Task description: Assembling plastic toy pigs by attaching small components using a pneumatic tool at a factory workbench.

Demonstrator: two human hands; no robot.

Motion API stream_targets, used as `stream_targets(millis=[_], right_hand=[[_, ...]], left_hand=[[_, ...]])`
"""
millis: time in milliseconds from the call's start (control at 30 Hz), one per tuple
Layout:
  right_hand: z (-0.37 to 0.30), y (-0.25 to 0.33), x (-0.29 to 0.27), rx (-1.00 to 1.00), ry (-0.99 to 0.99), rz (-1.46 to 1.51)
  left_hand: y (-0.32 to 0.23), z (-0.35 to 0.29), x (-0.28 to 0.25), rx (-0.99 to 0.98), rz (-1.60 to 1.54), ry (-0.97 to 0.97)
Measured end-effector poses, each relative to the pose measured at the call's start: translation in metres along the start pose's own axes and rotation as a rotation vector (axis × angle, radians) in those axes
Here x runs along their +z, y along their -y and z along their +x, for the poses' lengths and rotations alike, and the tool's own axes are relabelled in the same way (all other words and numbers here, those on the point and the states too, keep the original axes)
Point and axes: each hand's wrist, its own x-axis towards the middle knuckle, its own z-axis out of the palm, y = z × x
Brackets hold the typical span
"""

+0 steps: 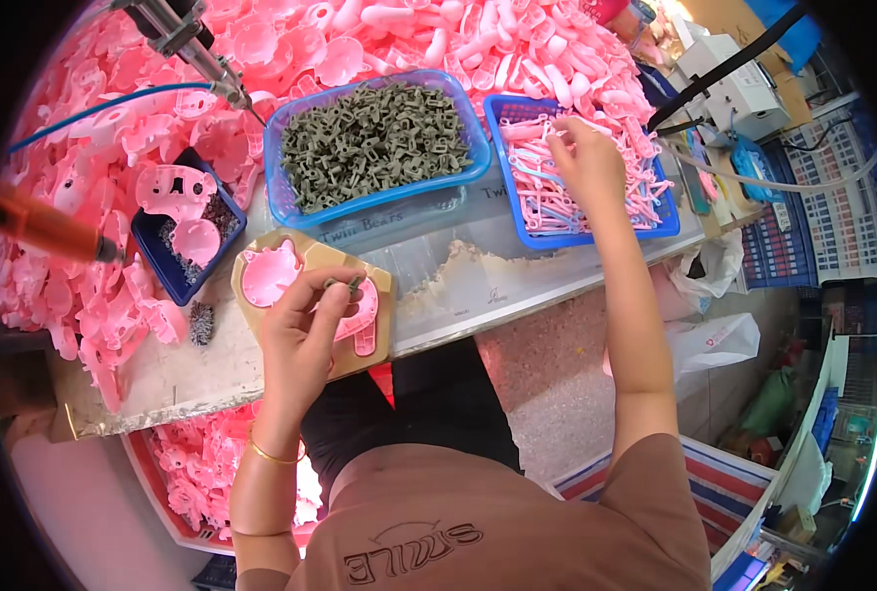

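Note:
My left hand point(300, 330) pinches a small grey-green plastic clip point(348, 286) between thumb and fingertips. It is above a tan shaped block point(384, 345), on which lie pink moulded shell pieces point(269, 276). My right hand point(592, 165) reaches over a blue basket point(549, 240) of thin pink and pale-blue plastic sticks point(535, 187). Its fingers are curled together at the sticks; what they hold, if anything, cannot be made out. Between the hands, farther back, a clear blue tub point(286, 219) is heaped with grey-green clips point(374, 143).
Pink shells point(84, 227) pile up at the left and back. A dark blue tray point(177, 281) holds small screws and pink pieces. A power screwdriver point(197, 59) hangs above, and an orange-handled tool point(49, 225) is at left. White bags point(709, 340) lie at right.

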Motion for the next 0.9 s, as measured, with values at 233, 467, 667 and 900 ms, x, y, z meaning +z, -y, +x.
stream_targets(millis=[233,467,667,900], right_hand=[[0.016,-0.019,0.01,0.054,0.051,0.035],[-0.003,0.02,-0.025,0.128,0.24,0.722],[-0.057,0.126,-0.038,0.231,0.858,1.199],[-0.092,0.17,0.0,0.086,0.835,1.401]], left_hand=[[0.001,-0.008,-0.003,-0.021,0.105,0.003],[-0.013,-0.016,-0.014,-0.097,0.081,0.0],[-0.005,-0.008,-0.017,-0.123,0.028,0.005],[-0.001,-0.009,-0.021,-0.19,-0.135,-0.074]])
